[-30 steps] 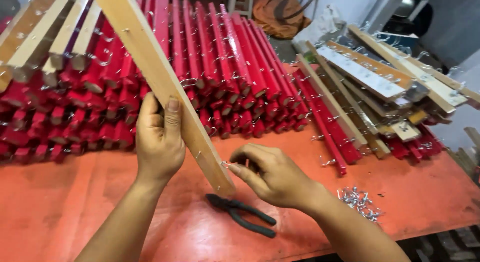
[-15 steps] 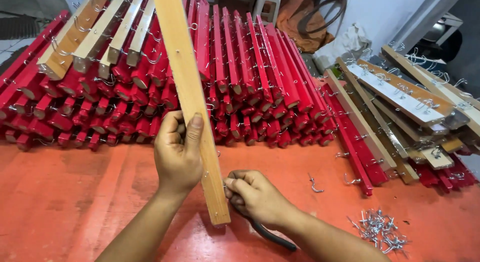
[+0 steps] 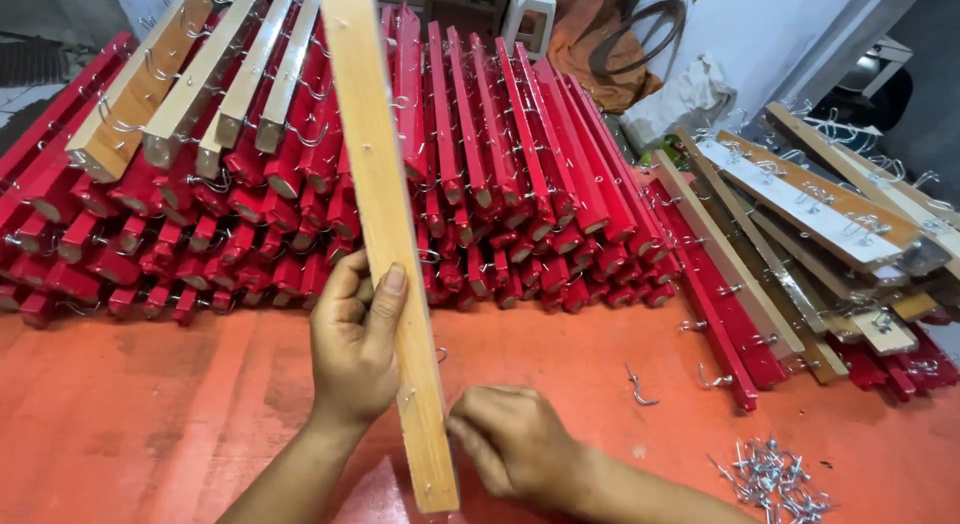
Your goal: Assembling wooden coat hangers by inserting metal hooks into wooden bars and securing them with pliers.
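Note:
My left hand (image 3: 352,349) grips a long bare wooden slat (image 3: 385,214) that stands tilted, its lower end near the frame's bottom edge and its top leaning away to the upper left. My right hand (image 3: 512,442) is closed against the slat's lower right edge, fingers curled at the wood; what it pinches is hidden. A small metal hook (image 3: 440,355) sticks out of the slat's right side above that hand. The pliers seen earlier are out of sight.
A big stack of red-painted slats with hooks (image 3: 480,184) fills the back of the orange table (image 3: 150,414). Bare wooden slats (image 3: 190,84) lie on top at left. More hooked slats (image 3: 800,224) pile up at right. Loose hooks (image 3: 770,476) and a single hook (image 3: 638,386) lie nearby.
The slat has swung more upright and nearer to me. My right hand has moved down to the slat's lower end, covering the pliers. The view has shifted left and down.

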